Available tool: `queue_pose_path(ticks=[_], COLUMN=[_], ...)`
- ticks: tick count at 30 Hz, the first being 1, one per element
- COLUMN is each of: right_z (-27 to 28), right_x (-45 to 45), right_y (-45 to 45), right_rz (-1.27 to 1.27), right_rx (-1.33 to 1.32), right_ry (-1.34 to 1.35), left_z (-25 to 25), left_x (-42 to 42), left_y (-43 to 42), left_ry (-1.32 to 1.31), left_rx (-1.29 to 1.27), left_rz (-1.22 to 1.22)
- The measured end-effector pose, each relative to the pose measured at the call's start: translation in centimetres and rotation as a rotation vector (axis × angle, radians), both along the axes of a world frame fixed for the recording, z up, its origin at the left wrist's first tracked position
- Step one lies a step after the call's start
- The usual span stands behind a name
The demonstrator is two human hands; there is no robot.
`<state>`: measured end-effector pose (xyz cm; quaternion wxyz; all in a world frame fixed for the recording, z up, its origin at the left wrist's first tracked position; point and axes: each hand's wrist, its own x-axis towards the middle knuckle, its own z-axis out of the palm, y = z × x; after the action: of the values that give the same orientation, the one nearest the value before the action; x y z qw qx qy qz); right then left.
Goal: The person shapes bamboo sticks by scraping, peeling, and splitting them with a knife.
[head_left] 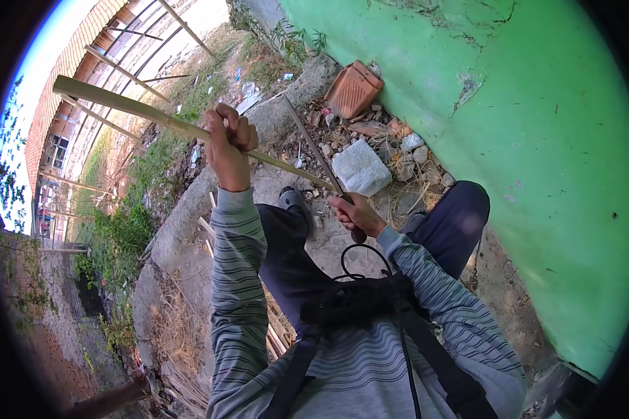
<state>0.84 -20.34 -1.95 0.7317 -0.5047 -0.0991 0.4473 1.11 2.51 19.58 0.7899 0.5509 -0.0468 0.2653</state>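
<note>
My left hand [229,143] is closed around a long pale bamboo strip [129,106]. Its wide end points to the upper left, and its thin end slopes down to near my right hand. In my right hand [356,215] is the dark handle of a long knife [311,137], its narrow blade angled up and to the left. Close to the handle, the blade crosses the strip's thin end; I cannot tell whether they touch. Other thin strips [278,332] lie on the ground beside my left leg, partly hidden by my sleeve.
Between my knees and the green wall [538,160] lie a white block [361,168], an orange-brown ridged tile or brick [354,89] and rubble. A concrete edge [182,220] runs along the left, with plants [129,237] beyond. A black cable [405,349] hangs over my chest.
</note>
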Motion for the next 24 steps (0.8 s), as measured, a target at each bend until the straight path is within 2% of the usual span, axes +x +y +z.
queue_pose_path(ticks=[3, 5, 6, 8, 9, 12, 16, 17, 19, 24], right_z=[4.0, 6.1, 7.0, 8.4, 9.0, 9.9, 9.8, 9.7, 10.1, 12.1], right_x=[0.7, 0.9, 0.9, 1.0, 1.0, 0.7, 0.3, 0.1, -0.4, -1.0], right_y=[0.0, -0.3, -0.3, -0.6, -0.7, -1.0, -1.0, -0.9, -0.6, 0.3], right_rz=[0.045, 0.071, 0.085, 0.101, 0.118, 0.149, 0.19, 0.187, 0.195, 0.235], right_rx=[0.108, 0.169, 0.181, 0.193, 0.193, 0.15, 0.085, 0.085, 0.094, 0.112], right_ry=[0.019, 0.013, 0.022, 0.028, 0.036, 0.017, -0.045, -0.046, -0.044, -0.022], left_z=[0.7, 1.3, 1.7, 2.4, 3.0, 3.9, 4.5, 4.6, 5.5, 6.1], left_x=[0.2, 0.7, 0.7, 0.5, 0.4, 0.3, 0.5, 0.4, -0.1, -0.7], left_y=[-0.6, -1.0, -1.3, -1.8, -1.1, -0.8, -0.1, -0.3, -1.2, -1.2], left_ry=[0.034, -0.05, -0.056, -0.207, -0.222, -0.263, -0.269, -0.271, -0.28, -0.203], left_rx=[0.094, 0.249, 0.251, 0.244, 0.327, 0.289, 0.384, 0.384, 0.169, 0.101], left_rz=[-0.003, 0.161, 0.16, 0.323, 0.341, 0.347, 0.461, 0.459, 0.416, 0.226])
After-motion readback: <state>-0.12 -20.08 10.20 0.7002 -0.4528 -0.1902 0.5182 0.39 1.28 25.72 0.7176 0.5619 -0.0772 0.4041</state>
